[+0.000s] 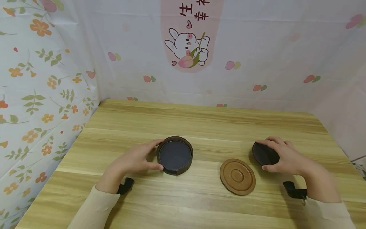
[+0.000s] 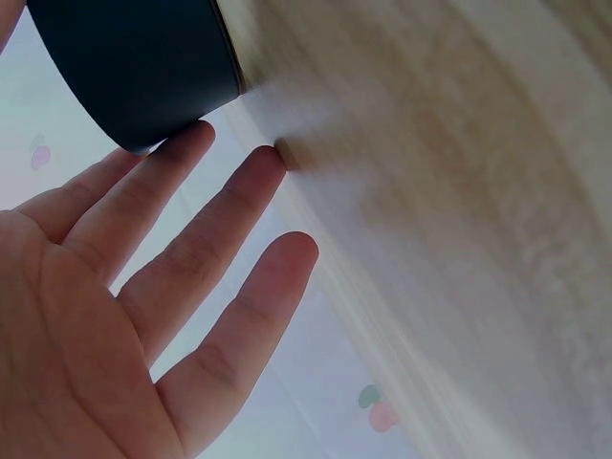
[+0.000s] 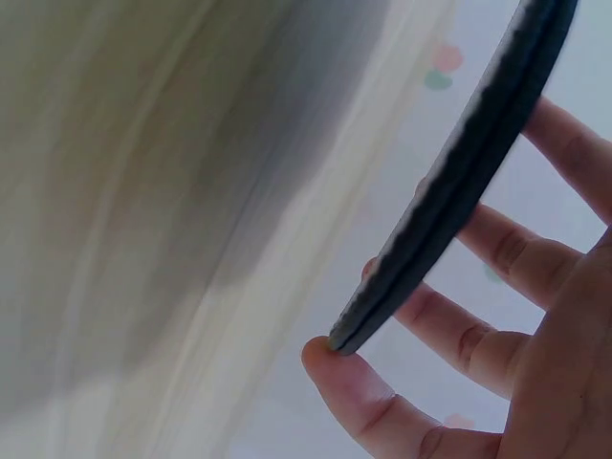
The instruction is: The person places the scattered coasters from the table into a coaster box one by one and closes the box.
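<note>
A round black coaster holder [image 1: 183, 170] with a raised wall sits on the table, left of centre. Its floor shows a dark round surface; I cannot tell whether that is a coaster. At its left side my left hand [image 1: 135, 158] touches the wall with thumb and forefinger, and in the left wrist view the fingers are fairly straight. On the right, my right hand [image 1: 288, 159] holds a black round coaster [image 3: 449, 191] by its edge, between thumb and fingers. This coaster is tilted above the table, its edge stitched. Between the hands lies a brown round coaster [image 1: 238, 176] with ring grooves.
The wood-grain table [image 1: 200, 203] ends at a white patterned cloth [image 1: 137, 57] behind. A floral cloth [image 1: 37, 105] hangs along the left side. Black mounts [image 1: 294, 190] show at both wrists.
</note>
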`<state>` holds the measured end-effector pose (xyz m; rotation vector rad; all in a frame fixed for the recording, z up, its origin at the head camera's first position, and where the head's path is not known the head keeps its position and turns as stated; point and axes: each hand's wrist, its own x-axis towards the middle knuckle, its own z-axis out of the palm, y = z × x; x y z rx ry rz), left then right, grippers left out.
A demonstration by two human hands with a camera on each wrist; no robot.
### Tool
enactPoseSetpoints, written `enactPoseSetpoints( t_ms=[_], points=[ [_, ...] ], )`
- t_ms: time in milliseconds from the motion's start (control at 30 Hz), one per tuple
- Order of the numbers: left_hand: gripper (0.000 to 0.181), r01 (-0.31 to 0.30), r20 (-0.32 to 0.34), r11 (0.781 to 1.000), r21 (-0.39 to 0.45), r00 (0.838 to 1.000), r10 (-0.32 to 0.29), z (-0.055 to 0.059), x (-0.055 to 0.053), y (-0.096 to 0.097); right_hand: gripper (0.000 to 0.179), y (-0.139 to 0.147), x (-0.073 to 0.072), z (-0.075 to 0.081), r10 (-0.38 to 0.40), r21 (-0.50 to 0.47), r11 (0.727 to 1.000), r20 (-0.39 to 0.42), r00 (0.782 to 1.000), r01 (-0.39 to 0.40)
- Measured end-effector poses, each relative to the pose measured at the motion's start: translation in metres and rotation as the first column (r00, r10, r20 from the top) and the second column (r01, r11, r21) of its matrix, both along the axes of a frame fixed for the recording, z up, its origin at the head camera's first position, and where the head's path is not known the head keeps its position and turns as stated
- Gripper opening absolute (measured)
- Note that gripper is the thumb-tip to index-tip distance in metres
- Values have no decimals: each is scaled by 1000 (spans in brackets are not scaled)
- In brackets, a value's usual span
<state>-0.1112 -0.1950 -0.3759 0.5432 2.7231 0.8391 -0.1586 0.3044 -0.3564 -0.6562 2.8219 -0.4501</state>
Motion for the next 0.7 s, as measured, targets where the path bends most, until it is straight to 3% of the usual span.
enactPoseSetpoints(
  t_ms=[700],
  points=[
    [96, -21, 14, 1000, -15, 1000, 21, 3, 1, 2, 81, -60, -6, 13, 75, -61, 995, 36, 997, -73]
  ],
)
